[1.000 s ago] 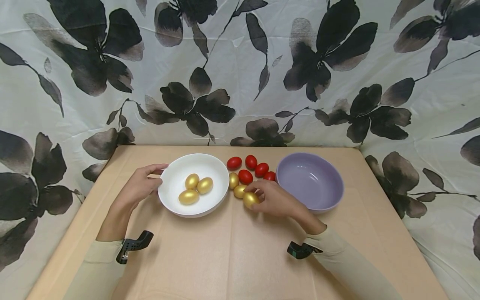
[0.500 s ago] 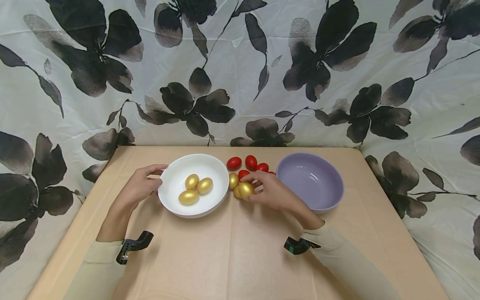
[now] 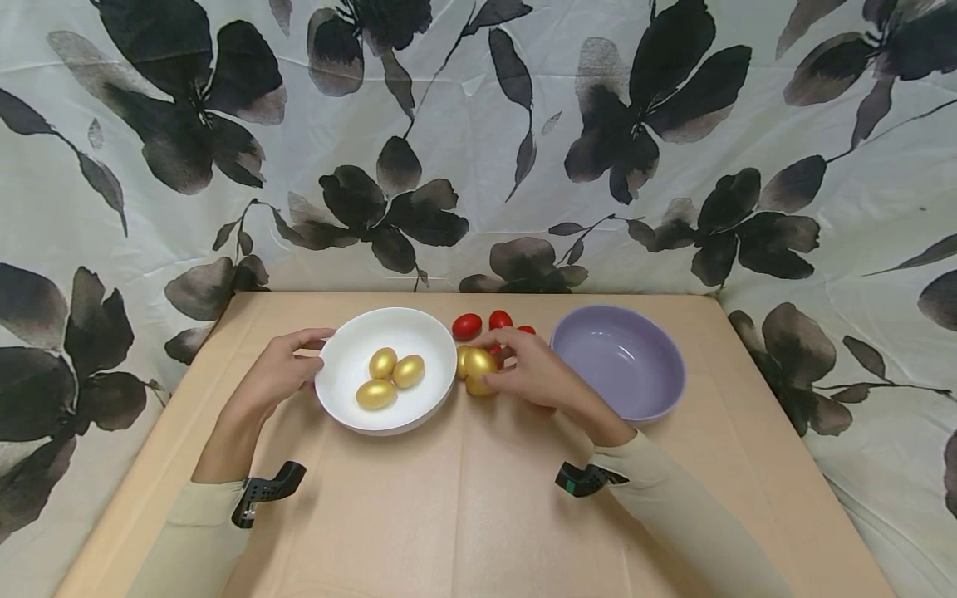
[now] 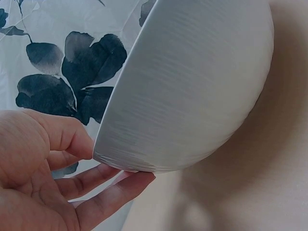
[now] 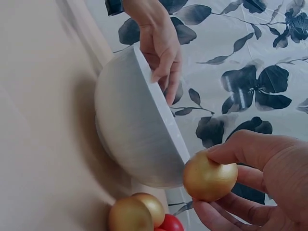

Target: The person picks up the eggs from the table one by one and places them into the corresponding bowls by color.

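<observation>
A white bowl (image 3: 429, 394) stands left of centre on the table, with three gold eggs (image 3: 376, 394) inside. My left hand (image 3: 282, 374) pinches its left rim; in the left wrist view the thumb meets the rim and fingertips touch the outer wall (image 4: 192, 86). Between thumb and fingers, my right hand (image 3: 542, 378) holds a gold egg (image 5: 210, 177) raised close to the bowl's right rim. Below it on the table lie two more gold eggs (image 5: 130, 215), partly covered in the head view. Red eggs (image 3: 467, 326) lie behind, some hidden by the right hand.
A purple bowl (image 3: 619, 362) with nothing in it stands to the right, just beyond the right hand. The tan table (image 3: 419, 515) ends at the back against a white cloth (image 3: 516, 208) with dark flowers.
My right hand has moved left and a little up with the gold egg, from the near end of the egg group towards the white bowl. The left hand has stayed at the rim.
</observation>
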Motion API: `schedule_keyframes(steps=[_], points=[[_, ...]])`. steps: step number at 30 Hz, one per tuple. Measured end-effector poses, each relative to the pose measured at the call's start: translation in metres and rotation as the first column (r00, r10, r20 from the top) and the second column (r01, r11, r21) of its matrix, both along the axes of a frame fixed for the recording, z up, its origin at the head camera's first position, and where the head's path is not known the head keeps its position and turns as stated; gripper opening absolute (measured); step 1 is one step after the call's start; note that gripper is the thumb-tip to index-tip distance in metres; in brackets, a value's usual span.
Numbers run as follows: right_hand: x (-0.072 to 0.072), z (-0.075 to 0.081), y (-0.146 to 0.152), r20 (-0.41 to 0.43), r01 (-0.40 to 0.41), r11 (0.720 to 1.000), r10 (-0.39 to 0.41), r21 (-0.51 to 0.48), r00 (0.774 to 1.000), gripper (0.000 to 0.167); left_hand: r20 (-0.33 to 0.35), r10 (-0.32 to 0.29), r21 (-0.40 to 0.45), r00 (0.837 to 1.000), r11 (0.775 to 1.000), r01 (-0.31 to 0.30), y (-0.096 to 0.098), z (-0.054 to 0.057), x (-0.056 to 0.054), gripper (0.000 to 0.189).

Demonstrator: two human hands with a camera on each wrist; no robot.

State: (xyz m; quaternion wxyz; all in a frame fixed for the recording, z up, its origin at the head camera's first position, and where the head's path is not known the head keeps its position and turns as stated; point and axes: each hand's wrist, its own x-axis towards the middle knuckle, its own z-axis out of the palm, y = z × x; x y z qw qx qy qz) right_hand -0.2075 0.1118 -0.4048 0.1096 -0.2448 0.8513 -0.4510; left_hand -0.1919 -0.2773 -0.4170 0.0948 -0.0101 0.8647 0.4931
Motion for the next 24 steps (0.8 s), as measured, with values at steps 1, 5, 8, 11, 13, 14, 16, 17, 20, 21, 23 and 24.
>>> schedule_keyframes(steps=[1, 5, 8, 11, 13, 14, 16, 17, 20, 21, 23, 24], points=[[0.000, 0.001, -0.001, -0.008, 0.005, 1.000, -0.005, 0.011, 1.000, 0.041, 0.002, 0.000, 0.001, 1.000, 1.000, 0.000, 0.000, 0.000, 0.000, 0.058], [-0.002, 0.004, -0.007, -0.015, 0.027, 0.999, -0.026, 0.039, 1.000, 0.043, 0.008, 0.001, 0.005, 1.000, 1.000, -0.001, 0.000, -0.001, -0.001, 0.058], [-0.004, 0.005, -0.011, 0.000, 0.030, 0.999, -0.030, 0.028, 1.000, 0.045, 0.009, 0.002, 0.007, 1.000, 1.000, -0.002, -0.001, -0.002, -0.002, 0.058], [-0.006, 0.006, -0.017, 0.028, 0.020, 1.000, -0.019, -0.010, 0.999, 0.045, 0.009, 0.003, 0.008, 1.000, 1.000, -0.003, -0.001, -0.002, -0.002, 0.058], [-0.008, 0.007, -0.020, 0.050, 0.008, 0.999, -0.005, -0.047, 0.999, 0.046, 0.009, 0.003, 0.009, 1.000, 1.000, -0.003, -0.001, -0.002, -0.001, 0.058], [-0.009, 0.008, -0.022, 0.057, 0.005, 0.998, -0.002, -0.058, 0.998, 0.046, 0.009, 0.003, 0.010, 1.000, 1.000, -0.003, 0.000, -0.002, -0.001, 0.058], [-0.010, 0.010, -0.026, 0.060, 0.004, 0.998, 0.000, -0.061, 0.998, 0.047, 0.009, 0.003, 0.010, 1.000, 1.000, -0.003, -0.001, -0.002, -0.001, 0.058], [-0.011, 0.010, -0.027, 0.056, 0.002, 0.998, 0.001, -0.058, 0.998, 0.048, 0.009, 0.003, 0.010, 1.000, 1.000, -0.003, -0.001, -0.002, -0.001, 0.058], [-0.014, 0.010, -0.031, 0.035, -0.007, 0.999, 0.008, -0.041, 0.999, 0.049, 0.009, 0.004, 0.012, 1.000, 1.000, -0.004, -0.001, -0.003, -0.002, 0.058], [-0.015, 0.010, -0.033, 0.028, -0.010, 0.999, 0.011, -0.036, 1.000, 0.049, 0.009, 0.004, 0.012, 1.000, 1.000, -0.004, -0.001, -0.003, -0.002, 0.058], [-0.017, 0.010, -0.036, 0.015, -0.012, 1.000, 0.013, -0.023, 1.000, 0.049, 0.009, 0.005, 0.010, 1.000, 1.000, -0.005, -0.001, -0.004, -0.002, 0.058], [-0.018, 0.010, -0.037, 0.010, -0.010, 1.000, 0.011, -0.015, 1.000, 0.048, 0.009, 0.006, 0.007, 1.000, 1.000, -0.006, -0.001, -0.003, -0.002, 0.058]])
